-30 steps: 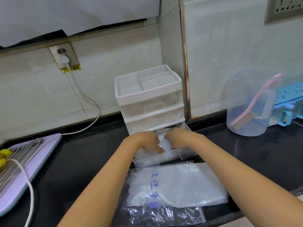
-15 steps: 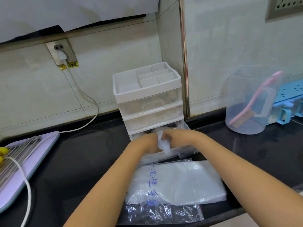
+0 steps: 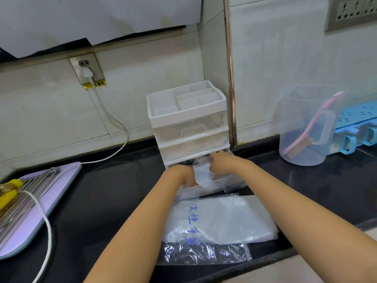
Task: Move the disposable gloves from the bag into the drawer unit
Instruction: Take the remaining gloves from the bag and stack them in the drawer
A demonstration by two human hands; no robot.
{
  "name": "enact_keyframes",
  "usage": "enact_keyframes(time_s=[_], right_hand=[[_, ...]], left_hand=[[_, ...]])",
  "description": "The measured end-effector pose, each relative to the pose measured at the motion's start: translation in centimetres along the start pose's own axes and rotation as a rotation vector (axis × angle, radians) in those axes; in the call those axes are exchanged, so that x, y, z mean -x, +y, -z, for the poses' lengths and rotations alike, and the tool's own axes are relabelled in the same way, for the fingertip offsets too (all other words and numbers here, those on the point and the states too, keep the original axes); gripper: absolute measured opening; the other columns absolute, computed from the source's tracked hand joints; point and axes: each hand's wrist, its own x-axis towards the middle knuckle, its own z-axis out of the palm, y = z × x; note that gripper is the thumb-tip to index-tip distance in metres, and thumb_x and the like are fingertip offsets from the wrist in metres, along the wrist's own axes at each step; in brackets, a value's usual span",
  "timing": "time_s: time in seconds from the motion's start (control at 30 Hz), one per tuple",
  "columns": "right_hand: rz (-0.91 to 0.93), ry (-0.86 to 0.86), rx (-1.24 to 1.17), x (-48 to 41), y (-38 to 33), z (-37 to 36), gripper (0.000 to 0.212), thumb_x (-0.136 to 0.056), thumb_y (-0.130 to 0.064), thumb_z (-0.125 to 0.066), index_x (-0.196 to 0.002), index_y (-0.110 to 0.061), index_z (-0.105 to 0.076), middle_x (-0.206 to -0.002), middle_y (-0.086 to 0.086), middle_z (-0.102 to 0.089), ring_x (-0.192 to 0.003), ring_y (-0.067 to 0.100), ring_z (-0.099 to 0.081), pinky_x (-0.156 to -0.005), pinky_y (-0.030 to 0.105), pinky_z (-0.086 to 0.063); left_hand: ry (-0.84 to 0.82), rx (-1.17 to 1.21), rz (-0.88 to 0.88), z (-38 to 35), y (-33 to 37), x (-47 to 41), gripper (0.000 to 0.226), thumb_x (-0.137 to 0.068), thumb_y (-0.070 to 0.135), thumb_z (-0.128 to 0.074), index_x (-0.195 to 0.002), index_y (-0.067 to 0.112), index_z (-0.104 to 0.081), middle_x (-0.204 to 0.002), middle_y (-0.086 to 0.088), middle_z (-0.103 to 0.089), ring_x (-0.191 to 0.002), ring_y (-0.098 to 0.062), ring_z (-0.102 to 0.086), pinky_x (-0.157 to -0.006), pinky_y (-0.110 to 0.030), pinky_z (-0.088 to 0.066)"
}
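Note:
A white drawer unit (image 3: 187, 111) with clear drawers stands against the wall. Its bottom drawer (image 3: 222, 185) is pulled out toward me. Both hands reach into that drawer. My left hand (image 3: 181, 175) and my right hand (image 3: 221, 163) hold a crumpled wad of clear disposable gloves (image 3: 202, 174) between them, sticking up above the drawer. The plastic bag (image 3: 220, 221) with blue writing lies flat in front of the drawer, a stack of gloves still inside it.
A clear jug (image 3: 304, 127) with a pink brush stands at the right, a blue rack (image 3: 357, 119) behind it. At the left lie a purple board (image 3: 51, 193) with a metal rack and a white cable (image 3: 114, 121) running from the wall socket. The black counter's front edge is near me.
The wad of gloves, earlier pressed low in the drawer, now bunches up between my hands. My right hand has moved slightly back toward the unit.

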Motion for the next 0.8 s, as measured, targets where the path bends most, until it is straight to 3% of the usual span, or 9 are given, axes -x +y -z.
enact_keyframes(time_s=[0.03, 0.2, 0.33, 0.5, 0.6, 0.7, 0.8], right_hand=[[0.040, 0.005, -0.050, 0.8, 0.4, 0.5, 0.045, -0.092, -0.013, -0.044, -0.137, -0.013, -0.045, -0.137, 0.009, -0.048, -0.114, 0.024, -0.052, -0.089, 0.029, -0.044], [0.189, 0.143, -0.179, 5.4, 2.4, 2.3, 0.035, -0.094, -0.018, -0.053, -0.129, -0.020, -0.058, -0.134, -0.001, -0.056, -0.121, 0.013, -0.052, -0.099, 0.023, -0.039], [0.232, 0.191, -0.290, 9.5, 4.4, 1.8, 0.027, -0.095, -0.021, -0.056, -0.120, -0.024, -0.064, -0.120, -0.006, -0.063, -0.109, 0.007, -0.057, -0.091, 0.019, -0.041], [0.177, 0.389, -0.377, 13.5, 6.7, -0.8, 0.027, -0.090, -0.017, -0.062, -0.116, -0.024, -0.067, -0.115, -0.009, -0.063, -0.102, 0.006, -0.058, -0.090, 0.022, -0.046], [0.123, 0.432, -0.426, 15.1, 7.9, -2.6, 0.026, -0.086, -0.021, -0.068, -0.112, -0.026, -0.067, -0.114, -0.013, -0.060, -0.105, 0.008, -0.056, -0.088, 0.019, -0.040], [0.089, 0.402, -0.346, 15.8, 8.8, -4.8, 0.047, -0.079, -0.035, -0.074, -0.123, -0.024, -0.062, -0.132, -0.008, -0.052, -0.123, 0.012, -0.047, -0.098, 0.020, -0.034], [0.036, 0.303, -0.212, 16.2, 8.9, -6.6, 0.076, -0.078, -0.055, -0.067, -0.142, -0.023, -0.043, -0.153, -0.005, -0.029, -0.143, 0.015, -0.017, -0.113, 0.031, -0.020]], left_hand=[[0.013, 0.017, -0.005, -0.1, -0.1, 0.0, 0.051, -0.089, 0.003, -0.051, -0.138, 0.011, -0.045, -0.112, -0.005, -0.052, -0.094, -0.023, -0.046, -0.079, -0.029, -0.040], [0.134, 0.181, -0.034, -0.6, 0.0, 1.4, 0.040, -0.091, 0.024, -0.057, -0.129, 0.011, -0.053, -0.118, -0.007, -0.058, -0.108, -0.028, -0.055, -0.087, -0.033, -0.045], [0.295, 0.286, -0.013, -0.3, 0.4, 3.8, 0.059, -0.089, 0.040, -0.062, -0.137, 0.010, -0.046, -0.135, -0.005, -0.050, -0.118, -0.024, -0.052, -0.086, -0.026, -0.040], [0.595, 0.570, -0.138, -2.2, 2.0, 8.3, 0.045, -0.090, 0.037, -0.062, -0.129, 0.016, -0.054, -0.134, 0.001, -0.054, -0.121, -0.015, -0.050, -0.089, -0.021, -0.036], [0.647, 0.692, -0.273, -4.9, 4.1, 10.3, 0.036, -0.091, 0.034, -0.062, -0.123, 0.020, -0.059, -0.127, 0.005, -0.058, -0.117, -0.009, -0.051, -0.091, -0.017, -0.036], [0.643, 0.708, -0.357, -8.1, 6.4, 10.8, 0.032, -0.090, 0.029, -0.063, -0.121, 0.020, -0.061, -0.125, 0.006, -0.060, -0.116, -0.007, -0.052, -0.097, -0.015, -0.035], [0.574, 0.669, -0.404, -10.8, 7.9, 10.1, 0.042, -0.091, 0.034, -0.061, -0.131, 0.020, -0.054, -0.139, 0.005, -0.050, -0.129, -0.008, -0.043, -0.103, -0.013, -0.027]])
